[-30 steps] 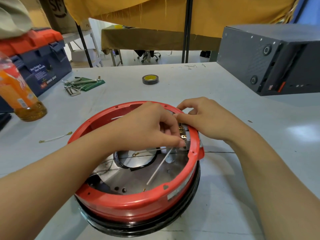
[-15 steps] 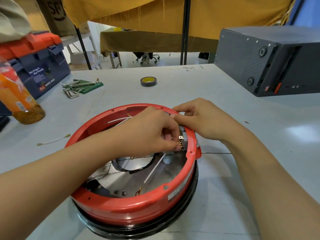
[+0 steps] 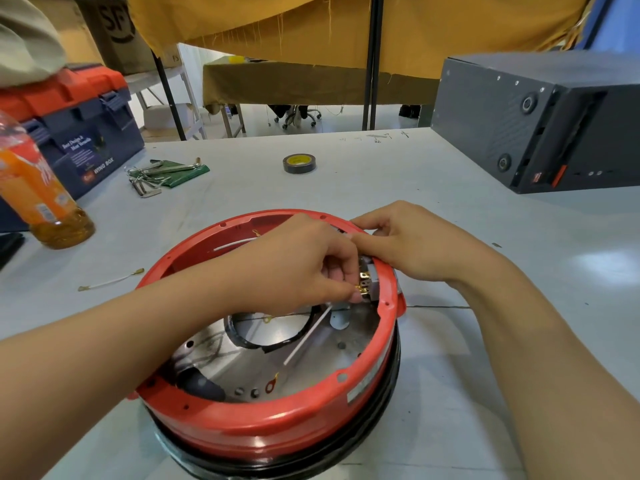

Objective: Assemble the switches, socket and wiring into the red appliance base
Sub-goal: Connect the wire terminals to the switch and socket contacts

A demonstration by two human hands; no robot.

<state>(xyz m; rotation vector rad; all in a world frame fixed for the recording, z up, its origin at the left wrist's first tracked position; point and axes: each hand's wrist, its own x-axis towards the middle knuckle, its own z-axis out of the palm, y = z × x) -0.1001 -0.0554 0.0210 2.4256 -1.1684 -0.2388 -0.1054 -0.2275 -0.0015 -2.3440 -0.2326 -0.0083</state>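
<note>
orange drink bottle [image 3: 38, 199], blue toolbox [image 3: 83, 133], tape roll [image 3: 299, 163], hex keys [image 3: 152, 174], grey case [image 3: 540, 123]

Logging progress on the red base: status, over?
Left hand pinching white wire onto switch terminals. Right hand gripping the switch at the red base rim. Nothing obstructing; spare wire on table.

Showing: one red appliance base [image 3: 270, 424], one tape roll [image 3: 299, 163], one toolbox [image 3: 79, 133], one orange drink bottle [image 3: 38, 192], two hands: left hand [image 3: 298, 268], right hand [image 3: 412, 244].
</note>
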